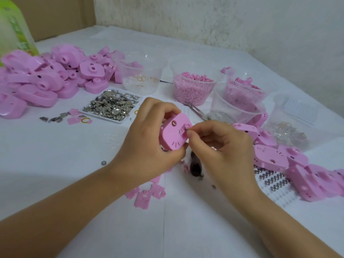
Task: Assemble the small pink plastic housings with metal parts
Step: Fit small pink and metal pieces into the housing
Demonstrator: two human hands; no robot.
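Observation:
My left hand (147, 138) grips a small pink plastic housing (174, 132) above the middle of the table, its flat slotted face turned up. My right hand (219, 146) pinches a tiny metal part (183, 130) with thumb and forefinger and presses it at a slot in that face. A white tray of small metal pieces (111, 106) lies behind my left hand. A big heap of pink housings (42, 82) fills the far left, and another group of pink housings (290, 164) lies at the right.
Clear tubs stand at the back: one with gold rings (141, 79), one with pink granules (193, 86), others with pink parts (240, 97). Tweezers (195, 110), a white board with springs (270, 181), flat pink pieces (147, 194) and a dark object (195, 164) lie near my hands.

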